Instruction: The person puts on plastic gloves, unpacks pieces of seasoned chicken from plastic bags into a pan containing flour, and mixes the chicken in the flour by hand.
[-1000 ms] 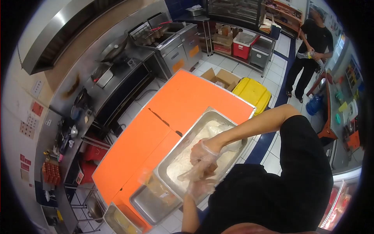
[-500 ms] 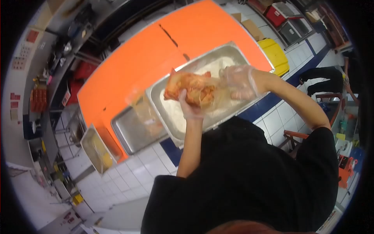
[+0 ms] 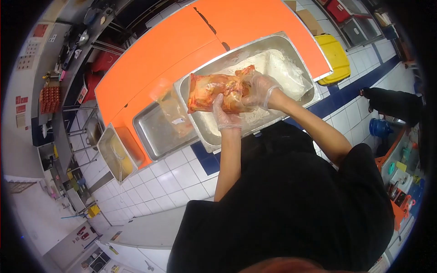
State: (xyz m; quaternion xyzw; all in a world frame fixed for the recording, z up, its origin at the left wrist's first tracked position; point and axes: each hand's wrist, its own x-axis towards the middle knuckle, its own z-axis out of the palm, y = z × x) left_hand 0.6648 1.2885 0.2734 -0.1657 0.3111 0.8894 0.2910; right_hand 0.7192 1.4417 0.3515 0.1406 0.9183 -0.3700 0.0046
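Observation:
A clear plastic bag of red-orange marinated meat [image 3: 207, 93] is held above a deep metal tray [image 3: 203, 141] of white flour [image 3: 280, 68]. My left hand [image 3: 225, 113], in a clear plastic glove, grips the near side of the bag with the thumb on top. At the bag's right end, my right hand [image 3: 262, 90], gloved too, is closed round the plastic, its fingertips partly hidden. Some pieces of meat show at that end.
Left of the flour tray lies a shallow metal tray [image 3: 157, 136] with a stained plastic bag [image 3: 175, 111] on it. A metal pan [image 3: 107, 148] with yellowish liquid and a whisk [image 3: 120, 167] sits at the orange table's [image 3: 159, 68] left corner. A yellow bin [image 3: 333, 59] stands beyond; a person [image 3: 393, 104] is at right.
My right hand has moved left from over the flour onto the right end of the bag. My left hand still holds the bag. The view has shifted slightly.

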